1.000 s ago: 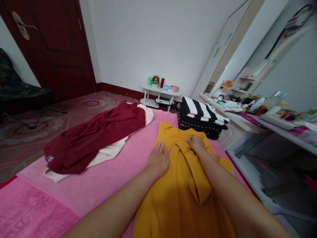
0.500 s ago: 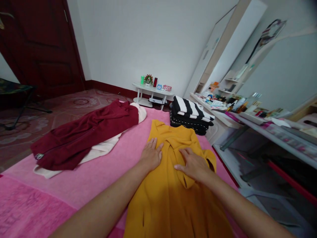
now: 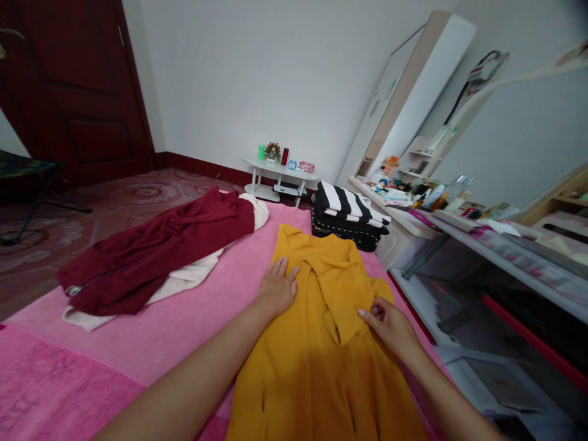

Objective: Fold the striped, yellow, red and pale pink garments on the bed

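Observation:
A long mustard-yellow dress (image 3: 303,343) lies spread on a pink bed cover (image 3: 184,343), with one sleeve (image 3: 344,300) folded across its front. My left hand (image 3: 278,289) rests flat on the upper left of the dress, fingers stretched out. At the right side, my right hand (image 3: 390,321) has its thumb and fingers bent together on the edge of the sleeve cloth; the fingertips are partly hidden.
A dark red jacket (image 3: 169,239) lies over a cream garment (image 3: 193,275) on the left. Folded black-and-white clothes (image 3: 349,211) are stacked at the back right. A cluttered dressing table (image 3: 404,211) stands along the right side, and a small white table (image 3: 280,166) by the wall.
My right hand has moved right, from the middle of the dress to the sleeve at its right edge, and its fingers have closed there. My left hand stays on the dress.

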{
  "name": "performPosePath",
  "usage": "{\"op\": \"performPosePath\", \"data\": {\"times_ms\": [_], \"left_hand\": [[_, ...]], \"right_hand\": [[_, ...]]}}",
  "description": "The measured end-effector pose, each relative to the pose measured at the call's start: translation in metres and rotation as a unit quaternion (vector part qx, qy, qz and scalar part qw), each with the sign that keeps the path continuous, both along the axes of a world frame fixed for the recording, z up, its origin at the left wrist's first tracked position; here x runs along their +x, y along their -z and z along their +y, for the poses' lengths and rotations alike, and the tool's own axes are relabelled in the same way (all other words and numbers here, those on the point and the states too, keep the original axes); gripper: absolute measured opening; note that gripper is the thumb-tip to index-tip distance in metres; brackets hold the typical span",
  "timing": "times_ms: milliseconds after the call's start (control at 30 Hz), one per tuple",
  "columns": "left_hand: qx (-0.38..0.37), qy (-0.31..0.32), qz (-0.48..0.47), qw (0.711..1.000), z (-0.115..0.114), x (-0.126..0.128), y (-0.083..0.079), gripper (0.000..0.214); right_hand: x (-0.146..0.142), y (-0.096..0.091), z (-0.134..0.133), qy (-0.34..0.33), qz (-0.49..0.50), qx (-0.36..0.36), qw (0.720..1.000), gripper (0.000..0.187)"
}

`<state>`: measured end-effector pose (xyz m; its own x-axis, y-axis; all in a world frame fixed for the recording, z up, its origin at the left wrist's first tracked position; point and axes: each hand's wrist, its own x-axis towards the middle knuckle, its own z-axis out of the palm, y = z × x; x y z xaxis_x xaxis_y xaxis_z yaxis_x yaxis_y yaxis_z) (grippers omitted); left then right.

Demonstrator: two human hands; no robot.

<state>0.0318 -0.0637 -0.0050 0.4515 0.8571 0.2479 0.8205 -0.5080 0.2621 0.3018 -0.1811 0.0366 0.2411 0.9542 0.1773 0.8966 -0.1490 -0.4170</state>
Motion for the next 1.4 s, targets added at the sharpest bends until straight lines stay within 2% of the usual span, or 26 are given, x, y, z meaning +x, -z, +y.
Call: {"op": "performPosePath", "data": {"times_ms": [67, 133, 233, 300, 333, 400, 467, 533, 600, 667, 733, 833, 933, 967, 1067, 1133, 1200, 1233, 1267, 1333, 1400], "left_hand": [[-0.001, -0.002, 0.0, 1.0, 0.0, 0.0, 0.0, 0.049], [-0.002, -0.002, 0.0, 1.0, 0.0, 0.0, 0.0, 0.049], [-0.005, -0.002, -0.004, 1.0, 0.0, 0.0, 0.0, 0.048], [-0.005, -0.001, -0.008, 1.0, 0.001, 0.0, 0.001, 0.048], [-0.004, -0.001, -0.011, 1.0, 0.001, 0.0, 0.001, 0.048], [-0.002, 0.001, -0.015, 1.0, 0.001, -0.001, 0.002, 0.047], [0.001, 0.004, -0.017, 1.0, 0.002, -0.001, 0.003, 0.047], [0.002, 0.008, -0.016, 1.0, 0.002, -0.002, 0.003, 0.047], [0.001, 0.009, -0.015, 1.0, 0.003, -0.001, 0.003, 0.047], [-0.001, 0.007, -0.014, 1.0, 0.003, -0.001, 0.004, 0.047], [-0.001, 0.006, -0.015, 1.0, 0.003, -0.001, 0.003, 0.047], [0.003, 0.007, -0.017, 1.0, 0.002, -0.001, 0.002, 0.047], [0.001, 0.007, -0.018, 1.0, 0.0, -0.001, 0.0, 0.046], [-0.002, 0.006, -0.018, 1.0, 0.0, -0.001, 0.0, 0.046], [-0.005, 0.003, -0.019, 1.0, 0.001, -0.001, 0.0, 0.047], [-0.004, 0.003, -0.021, 1.0, 0.001, -0.001, 0.001, 0.047], [-0.003, 0.005, -0.025, 1.0, 0.001, -0.001, 0.002, 0.047], [-0.003, 0.006, -0.028, 1.0, 0.002, -0.001, 0.002, 0.047], [-0.004, 0.007, -0.03, 1.0, 0.002, -0.001, 0.003, 0.047], [-0.008, 0.007, -0.037, 0.999, 0.002, -0.001, 0.003, 0.047], [-0.015, 0.009, -0.048, 0.999, 0.003, -0.001, 0.003, 0.047]], "right_hand": [[-0.008, -0.003, 0.001, -0.041, 0.055, 0.055, 0.996, 0.032], [-0.014, -0.016, 0.004, -0.055, 0.155, 0.09, 0.982, 0.03], [-0.011, -0.041, 0.012, -0.003, 0.352, 0.124, 0.928, 0.018], [-0.001, -0.055, 0.019, 0.053, 0.426, 0.132, 0.894, 0.015], [0.004, -0.06, 0.022, 0.077, 0.436, 0.122, 0.889, 0.018], [0.008, -0.064, 0.024, 0.094, 0.416, 0.092, 0.9, 0.027], [0.001, -0.064, 0.019, 0.066, 0.385, 0.086, 0.916, 0.032], [-0.019, -0.064, 0.008, -0.02, 0.349, 0.074, 0.934, 0.031], [-0.042, -0.065, -0.004, -0.152, 0.283, -0.002, 0.947, 0.026], [-0.059, -0.065, -0.013, -0.261, 0.191, -0.088, 0.942, 0.023], [-0.064, -0.062, -0.015, -0.29, 0.115, -0.11, 0.944, 0.021], [-0.06, -0.052, -0.013, -0.248, 0.048, -0.088, 0.964, 0.036], [-0.062, -0.041, -0.014, -0.247, 0.011, -0.125, 0.961, 0.056], [-0.066, -0.037, -0.015, -0.25, -0.008, -0.139, 0.958, 0.052], [-0.072, -0.03, -0.015, -0.227, -0.045, -0.171, 0.958, 0.02], [-0.067, -0.03, -0.008, -0.202, 0.01, -0.161, 0.966, 0.019], [-0.056, -0.04, 0.005, -0.153, 0.132, -0.101, 0.974, 0.021], [-0.05, -0.05, 0.013, -0.106, 0.205, -0.059, 0.971, 0.021], [-0.045, -0.062, 0.021, -0.049, 0.278, -0.017, 0.959, 0.021], [-0.041, -0.093, 0.035, 0.055, 0.398, 0.053, 0.914, 0.022], [-0.047, -0.13, 0.045, 0.084, 0.454, 0.111, 0.88, 0.025]]}}
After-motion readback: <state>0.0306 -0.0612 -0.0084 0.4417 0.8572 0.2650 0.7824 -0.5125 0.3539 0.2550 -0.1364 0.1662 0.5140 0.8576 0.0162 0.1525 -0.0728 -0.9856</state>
